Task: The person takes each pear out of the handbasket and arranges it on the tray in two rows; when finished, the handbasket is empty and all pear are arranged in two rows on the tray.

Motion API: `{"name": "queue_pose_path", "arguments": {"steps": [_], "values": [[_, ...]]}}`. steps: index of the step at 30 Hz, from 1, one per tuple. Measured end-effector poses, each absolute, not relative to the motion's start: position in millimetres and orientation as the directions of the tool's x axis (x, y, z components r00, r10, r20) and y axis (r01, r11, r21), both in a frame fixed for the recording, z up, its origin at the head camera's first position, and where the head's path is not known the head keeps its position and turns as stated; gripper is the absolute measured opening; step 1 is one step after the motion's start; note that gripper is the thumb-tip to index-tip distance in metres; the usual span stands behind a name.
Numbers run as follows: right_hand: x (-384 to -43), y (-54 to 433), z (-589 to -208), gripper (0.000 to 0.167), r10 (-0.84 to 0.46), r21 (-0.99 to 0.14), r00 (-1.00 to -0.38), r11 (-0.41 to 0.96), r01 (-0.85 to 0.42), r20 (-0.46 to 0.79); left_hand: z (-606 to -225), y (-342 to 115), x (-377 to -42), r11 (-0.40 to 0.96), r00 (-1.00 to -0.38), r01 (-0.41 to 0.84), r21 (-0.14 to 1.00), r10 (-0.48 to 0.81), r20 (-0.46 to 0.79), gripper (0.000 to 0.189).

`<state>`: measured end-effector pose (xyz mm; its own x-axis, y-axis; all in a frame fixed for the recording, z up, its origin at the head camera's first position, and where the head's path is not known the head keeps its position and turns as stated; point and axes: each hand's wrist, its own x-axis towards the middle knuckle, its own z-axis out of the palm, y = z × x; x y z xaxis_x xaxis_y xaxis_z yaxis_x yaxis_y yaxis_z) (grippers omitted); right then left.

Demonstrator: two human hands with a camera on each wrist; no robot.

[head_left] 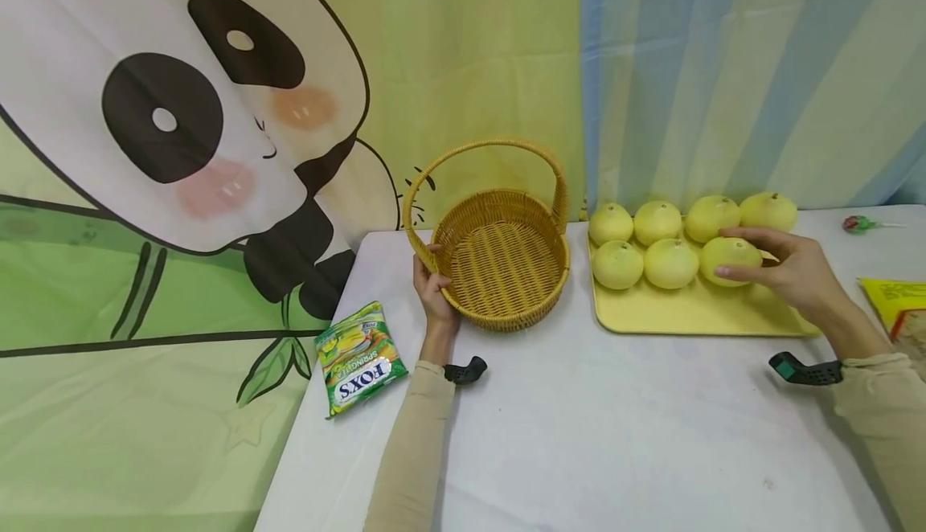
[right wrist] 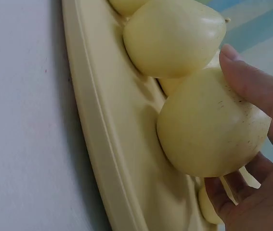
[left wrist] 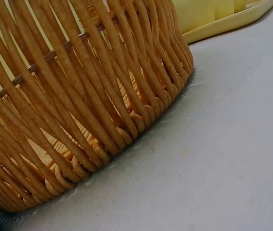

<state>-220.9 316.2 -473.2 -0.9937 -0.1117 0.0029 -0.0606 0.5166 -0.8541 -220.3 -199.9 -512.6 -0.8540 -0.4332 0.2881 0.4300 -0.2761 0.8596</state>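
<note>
A round wicker basket (head_left: 506, 319) with a tall arched handle stands on the table, nothing inside it. My left hand (head_left: 434, 297) grips its left side where the handle meets the rim, thumb on the rim. In the left wrist view the woven wall (left wrist: 93, 91) fills the upper left; the hand is mostly out of that picture. To the right, several pale yellow pears stand in two rows on a yellow tray (head_left: 694, 321). My right hand (head_left: 799, 271) holds the front-row right-end pear (right wrist: 213, 125) between thumb and fingers, over the tray.
A green Fox's candy bag (head_left: 362, 359) lies left of the basket. Beyond the tray on the right are a wrapped lollipop (head_left: 858, 224) and a yellow packet (head_left: 897, 299), cut by the frame edge. Printed curtains hang behind the white table (head_left: 615, 435).
</note>
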Motion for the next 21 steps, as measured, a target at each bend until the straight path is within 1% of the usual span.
{"name": "queue_pose_path", "arguments": {"steps": [5, 14, 17, 21], "values": [[-220.4, 314.5, -473.6, 0.067, -0.134, -0.813, -0.990, 0.573, -0.104, 0.032, -512.8, -200.3, -221.5, -0.271, -0.853, 0.427, 0.863, -0.437, 0.285, 0.061], [-218.2, 311.7, -471.1, 0.063, -0.114, -0.807, -0.987, 0.570, -0.157, 0.111, -512.2, -200.6, -222.4, -0.277, -0.858, 0.416, 0.866, -0.436, 0.273, 0.060], [-216.7, 311.4, -470.2, 0.064, -0.114, -0.815, -0.986, 0.555, -0.166, 0.124, -512.5, -200.5, -220.3, -0.280, -0.863, 0.404, 0.871, -0.432, 0.261, 0.060], [-213.3, 315.0, -469.3, 0.071, -0.137, -0.812, -0.981, 0.551, -0.194, 0.141, -513.1, -201.6, -218.1, -0.278, -0.875, 0.387, 0.879, -0.412, 0.255, 0.062]]}}
